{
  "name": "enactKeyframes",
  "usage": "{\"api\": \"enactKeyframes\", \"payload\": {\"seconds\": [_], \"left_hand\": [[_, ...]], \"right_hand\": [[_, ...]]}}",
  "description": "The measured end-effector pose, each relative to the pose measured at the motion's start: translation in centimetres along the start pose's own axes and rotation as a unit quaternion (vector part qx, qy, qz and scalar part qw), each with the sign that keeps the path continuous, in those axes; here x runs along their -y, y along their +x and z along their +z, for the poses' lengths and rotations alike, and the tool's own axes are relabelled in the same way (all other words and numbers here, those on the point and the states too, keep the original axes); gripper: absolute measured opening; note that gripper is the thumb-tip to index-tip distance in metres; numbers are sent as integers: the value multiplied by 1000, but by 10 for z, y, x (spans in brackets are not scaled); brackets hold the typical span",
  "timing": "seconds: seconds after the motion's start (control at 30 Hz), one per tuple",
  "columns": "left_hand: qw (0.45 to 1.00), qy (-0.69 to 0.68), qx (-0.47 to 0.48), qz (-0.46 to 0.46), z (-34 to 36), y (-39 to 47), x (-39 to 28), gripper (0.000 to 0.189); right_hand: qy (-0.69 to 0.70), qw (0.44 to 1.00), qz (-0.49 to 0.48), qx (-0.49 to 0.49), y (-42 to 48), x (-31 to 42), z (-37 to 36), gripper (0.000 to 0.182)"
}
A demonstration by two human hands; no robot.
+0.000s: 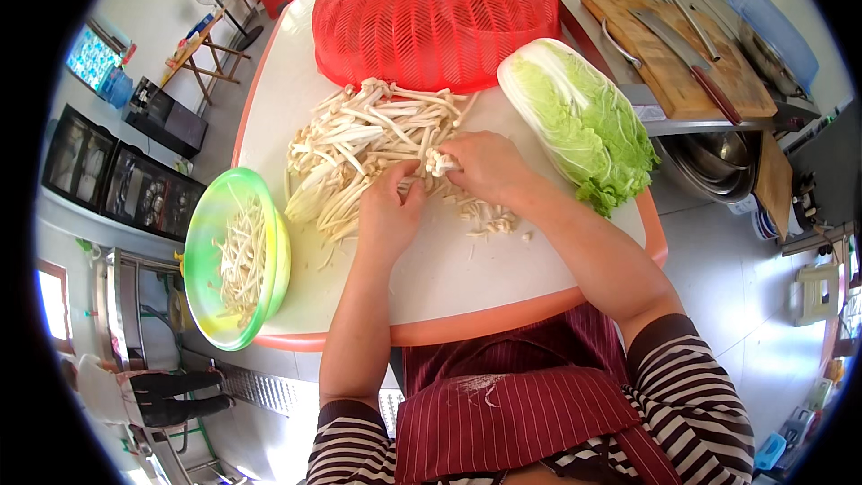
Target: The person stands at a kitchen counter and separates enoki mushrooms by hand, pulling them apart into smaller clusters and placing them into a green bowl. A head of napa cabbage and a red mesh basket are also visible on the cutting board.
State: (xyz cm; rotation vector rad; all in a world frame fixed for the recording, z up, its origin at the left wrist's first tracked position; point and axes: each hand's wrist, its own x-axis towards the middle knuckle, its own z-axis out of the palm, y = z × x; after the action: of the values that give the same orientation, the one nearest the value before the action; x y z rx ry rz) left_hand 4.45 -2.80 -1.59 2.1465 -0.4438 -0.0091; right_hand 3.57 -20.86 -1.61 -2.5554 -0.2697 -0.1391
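A large pile of long thin pale mushrooms (363, 148) lies on the white table. My right hand (486, 165) holds a small bunch of mushroom pieces (441, 162) at its fingertips, by the pile's right edge. At the pile's lower edge is my left hand (394, 205), thumb and fingers apart; whether anything lies between them is partly hidden. Below my right hand are short cut-off mushroom ends (488, 217). A green and yellow plastic basin (273, 269) at the table's left edge holds separated mushrooms (242, 263).
Behind the pile stands a red plastic mesh food cover (434, 20). A napa cabbage (579, 121) lies at the right. Beyond it, a cleaver (667, 40) and a metal rod rest on a wooden cutting board (747, 91). A person (148, 394) stands far off at lower left.
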Motion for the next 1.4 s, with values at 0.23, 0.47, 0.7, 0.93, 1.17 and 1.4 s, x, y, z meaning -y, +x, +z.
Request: {"api": "enactKeyframes", "payload": {"seconds": [0.23,0.47,0.7,0.93,1.17,1.4], "left_hand": [[999,32,8,31,2,0,0,24],[999,25,0,28,4,0,-1,24],[973,-216,-28,-75,-1,8,12,25],[989,-133,-55,-21,2,2,3,25],[989,-136,-48,-41,-4,0,-1,18],[975,-208,-73,-29,0,4,5,16]], "right_hand": [[30,985,-4,-168,3,-19,-2,34],[-14,994,44,-99,8,-28,3,37],[71,988,-79,-115,-11,18,-9,33],[145,966,-95,-192,-9,14,-2,28],[37,994,98,10,4,-10,-33,25],[-104,992,32,63,1,-15,-10,19]]}}
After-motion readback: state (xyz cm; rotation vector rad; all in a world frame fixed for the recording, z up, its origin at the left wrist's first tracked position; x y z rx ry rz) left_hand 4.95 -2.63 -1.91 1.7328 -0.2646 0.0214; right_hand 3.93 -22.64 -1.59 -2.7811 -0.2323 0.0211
